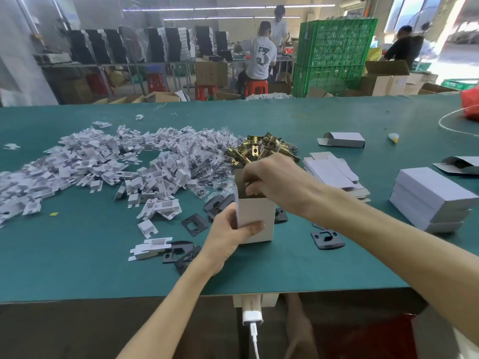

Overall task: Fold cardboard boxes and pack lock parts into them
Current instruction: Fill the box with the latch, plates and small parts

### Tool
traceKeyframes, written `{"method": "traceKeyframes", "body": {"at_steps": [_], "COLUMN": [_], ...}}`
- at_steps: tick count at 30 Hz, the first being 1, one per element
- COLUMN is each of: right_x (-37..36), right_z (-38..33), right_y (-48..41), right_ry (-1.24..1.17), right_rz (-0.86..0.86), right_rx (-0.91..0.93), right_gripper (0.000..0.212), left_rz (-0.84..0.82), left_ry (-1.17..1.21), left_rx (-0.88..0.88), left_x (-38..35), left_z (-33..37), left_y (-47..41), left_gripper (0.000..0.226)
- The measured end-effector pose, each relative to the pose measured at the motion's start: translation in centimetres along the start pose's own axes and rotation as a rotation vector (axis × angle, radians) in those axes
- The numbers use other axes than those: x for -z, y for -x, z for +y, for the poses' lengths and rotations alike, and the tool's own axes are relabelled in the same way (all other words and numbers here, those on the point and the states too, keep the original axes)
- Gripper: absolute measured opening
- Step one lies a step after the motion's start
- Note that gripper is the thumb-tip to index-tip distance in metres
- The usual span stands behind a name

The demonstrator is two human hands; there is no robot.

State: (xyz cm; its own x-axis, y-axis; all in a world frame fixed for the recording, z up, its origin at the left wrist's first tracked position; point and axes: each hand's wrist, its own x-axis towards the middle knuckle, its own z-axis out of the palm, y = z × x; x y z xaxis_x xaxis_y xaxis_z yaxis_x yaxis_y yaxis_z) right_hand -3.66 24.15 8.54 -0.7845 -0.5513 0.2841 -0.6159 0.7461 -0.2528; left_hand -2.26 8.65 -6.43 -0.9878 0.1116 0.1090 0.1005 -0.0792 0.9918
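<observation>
- My right hand (274, 180) sits over the open top of the box, fingers curled down around a brass latch (251, 189) that is partly inside the mouth; how deep it has gone I cannot tell, my knuckles hide it.
- My left hand (228, 239) grips the cardboard box (259, 216) low on its near corner, thumb pressed across the front face, fingers wrapped behind; the box stands upright on the green table (311, 268).
- The box looks like thin, light card; I judge it would buckle under a hard squeeze, so the hold belongs at a folded corner near the base, where the walls are stiffest.
- The latch is probably dense and smooth metal, heavy for its size; best pinched along its body and lowered in, since a drop could push out the bottom flaps.
- Black strike plates (195, 224) lie flat just beside the box on both sides; flat and thin, they likely need lifting by an edge.
- Behind the box is the pile of brass latches (261, 149); to the left a wide heap of white inserts (103, 161); to the right a stack of flat box blanks (331, 172), and further right stacked closed boxes (430, 198).
</observation>
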Motion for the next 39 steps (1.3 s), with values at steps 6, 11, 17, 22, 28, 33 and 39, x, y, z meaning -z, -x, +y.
{"method": "traceKeyframes", "body": {"at_steps": [6, 11, 17, 22, 28, 33, 39], "right_x": [-1.6, -1.4, -2.0, -1.7, -1.4, -1.0, -3.3], "right_z": [-0.3, -0.8, -1.1, -0.9, -1.4, 0.7, -1.4], "right_y": [0.1, 0.1, 0.9, 1.2, 1.9, 2.2, 1.9], "right_ry": [0.102, 0.227, 0.312, 0.307, 0.270, -0.093, -0.083], "right_rz": [-0.034, -0.105, -0.175, -0.146, 0.020, 0.432, 0.398], "right_rx": [0.069, 0.050, 0.025, 0.030, 0.058, -0.120, -0.067], "right_gripper": [0.015, 0.021, 0.028, 0.015, 0.033, 0.041, 0.040], "left_rz": [0.009, 0.009, 0.015, 0.019, 0.037, 0.099, 0.171], "left_ry": [0.007, 0.011, -0.018, -0.044, -0.049, 0.138, 0.244], "left_rx": [0.018, 0.025, 0.036, 0.032, 0.047, 0.083, 0.105], "left_x": [0.1, 0.1, 0.2, 0.0, 0.1, 0.5, 0.5], "left_z": [-0.2, -0.2, -0.2, -0.3, -0.1, 0.3, 0.8], "left_y": [-0.1, -0.2, -0.1, -0.2, -0.1, 0.0, -0.2], "left_gripper": [0.052, 0.052, 0.048, 0.047, 0.040, 0.057, 0.046]}}
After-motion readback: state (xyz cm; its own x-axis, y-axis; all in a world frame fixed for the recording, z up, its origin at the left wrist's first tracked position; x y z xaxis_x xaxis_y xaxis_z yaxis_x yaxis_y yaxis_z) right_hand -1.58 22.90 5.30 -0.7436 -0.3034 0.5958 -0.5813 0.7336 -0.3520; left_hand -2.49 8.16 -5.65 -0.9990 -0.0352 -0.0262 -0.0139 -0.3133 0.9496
